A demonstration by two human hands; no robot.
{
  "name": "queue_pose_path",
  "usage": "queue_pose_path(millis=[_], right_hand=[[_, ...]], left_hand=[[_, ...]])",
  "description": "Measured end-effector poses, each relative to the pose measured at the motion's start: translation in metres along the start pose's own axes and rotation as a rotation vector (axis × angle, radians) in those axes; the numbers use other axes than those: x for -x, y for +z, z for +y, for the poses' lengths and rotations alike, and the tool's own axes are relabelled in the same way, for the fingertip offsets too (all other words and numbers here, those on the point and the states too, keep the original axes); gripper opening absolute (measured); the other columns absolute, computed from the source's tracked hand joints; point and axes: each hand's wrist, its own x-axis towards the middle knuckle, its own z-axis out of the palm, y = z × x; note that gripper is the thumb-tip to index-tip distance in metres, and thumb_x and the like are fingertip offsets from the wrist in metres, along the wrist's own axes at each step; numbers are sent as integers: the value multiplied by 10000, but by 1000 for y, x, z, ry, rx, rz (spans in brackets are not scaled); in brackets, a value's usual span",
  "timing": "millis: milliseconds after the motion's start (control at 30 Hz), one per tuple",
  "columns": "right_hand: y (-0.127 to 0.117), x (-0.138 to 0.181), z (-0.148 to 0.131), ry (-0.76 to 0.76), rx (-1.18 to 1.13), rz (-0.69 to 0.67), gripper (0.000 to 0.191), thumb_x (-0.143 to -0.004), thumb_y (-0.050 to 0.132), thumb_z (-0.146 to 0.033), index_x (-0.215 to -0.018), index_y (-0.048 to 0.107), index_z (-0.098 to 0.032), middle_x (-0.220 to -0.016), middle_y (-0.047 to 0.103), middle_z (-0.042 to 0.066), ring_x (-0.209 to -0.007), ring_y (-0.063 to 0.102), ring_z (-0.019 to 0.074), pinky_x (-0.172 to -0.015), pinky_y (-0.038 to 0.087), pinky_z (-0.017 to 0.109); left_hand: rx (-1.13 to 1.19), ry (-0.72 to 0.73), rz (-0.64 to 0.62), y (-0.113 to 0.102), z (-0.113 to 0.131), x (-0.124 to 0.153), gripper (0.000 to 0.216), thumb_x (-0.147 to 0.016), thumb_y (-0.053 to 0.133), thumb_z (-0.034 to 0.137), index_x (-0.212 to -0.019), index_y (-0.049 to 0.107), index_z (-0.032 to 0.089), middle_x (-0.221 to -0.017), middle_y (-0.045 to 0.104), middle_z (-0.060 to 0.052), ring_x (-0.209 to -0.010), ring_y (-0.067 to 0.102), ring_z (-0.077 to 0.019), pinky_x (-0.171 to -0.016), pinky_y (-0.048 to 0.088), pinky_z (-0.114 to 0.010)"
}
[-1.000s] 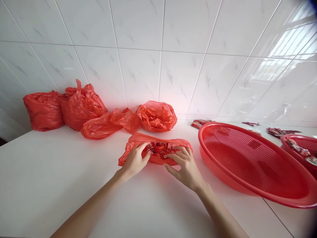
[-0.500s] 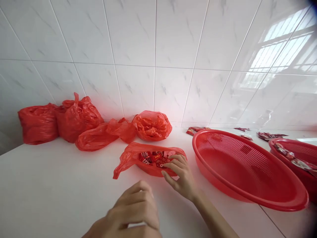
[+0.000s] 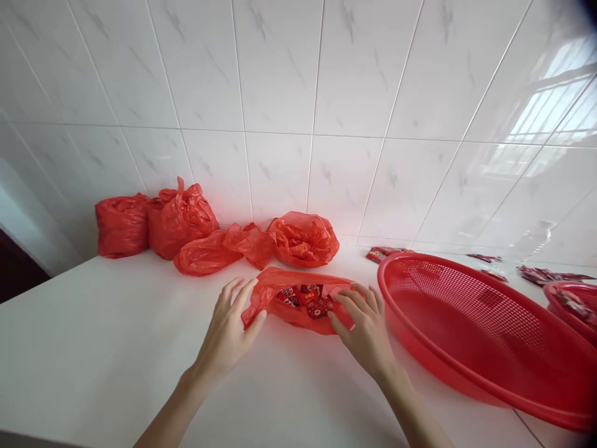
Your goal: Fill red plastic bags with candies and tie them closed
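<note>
A red plastic bag (image 3: 298,322) lies on its side on the white table, its mouth facing me. Several small red and dark snack packets (image 3: 318,306) show inside it. At the bag's left end is my left hand (image 3: 232,322), fingers spread and curved around the gathered plastic. On the opposite end my right hand (image 3: 364,323) rests with fingers apart over the rim, fingertips near the packets. Neither hand is closed on anything that I can see.
A large red plastic basket (image 3: 448,336) stands right of the bag, with a second red basket (image 3: 566,305) beyond it. Behind lie loose packets (image 3: 385,253). Along the tiled wall are a crumpled red bag (image 3: 305,239), a flattened one (image 3: 205,252) and two full ones (image 3: 122,227), (image 3: 180,221).
My left hand has moved from the near foreground forward to the bag's left end and has opened. My right hand stays at the right end. The view has shifted left.
</note>
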Motion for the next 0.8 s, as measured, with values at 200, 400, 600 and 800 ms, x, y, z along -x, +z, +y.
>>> queue_pose_path(millis=[200,400,600,800], right_hand=[[0,2,2,42,76,-208,345,-871,620,-280,-1205,617,-198,-1275,649,106,-1442,323,350,-1202,118,612],[-5,2,1,47,138,-369,444,-862,598,-269,-1298,551,-197,-1231,667,133,-1490,227,351,-1186,31,654],[-1,8,2,143,216,-650,685,-772,571,-132,-1445,444,-139,-1395,559,201,-1507,155,370,-1160,12,680],[2,8,3,176,145,-643,628,-728,438,5,-1315,575,-169,-1134,709,151,-1400,389,337,-1143,55,700]], left_hand=[[26,-108,-130,8,-8,4,583,-899,522,325,-1460,391,234,-1083,658,-86,-969,671,-232,-818,565,-377],[279,-219,-143,-6,2,-11,431,-925,527,372,-1335,527,240,-750,652,22,-641,631,-157,-698,529,-305],[714,-316,-199,-25,29,-41,408,-857,675,390,-1205,602,189,-831,693,-12,-653,615,-140,-726,531,-311],[860,-326,-252,-26,43,-47,374,-818,738,366,-1144,658,200,-848,680,-16,-698,599,-137,-747,524,-318]])
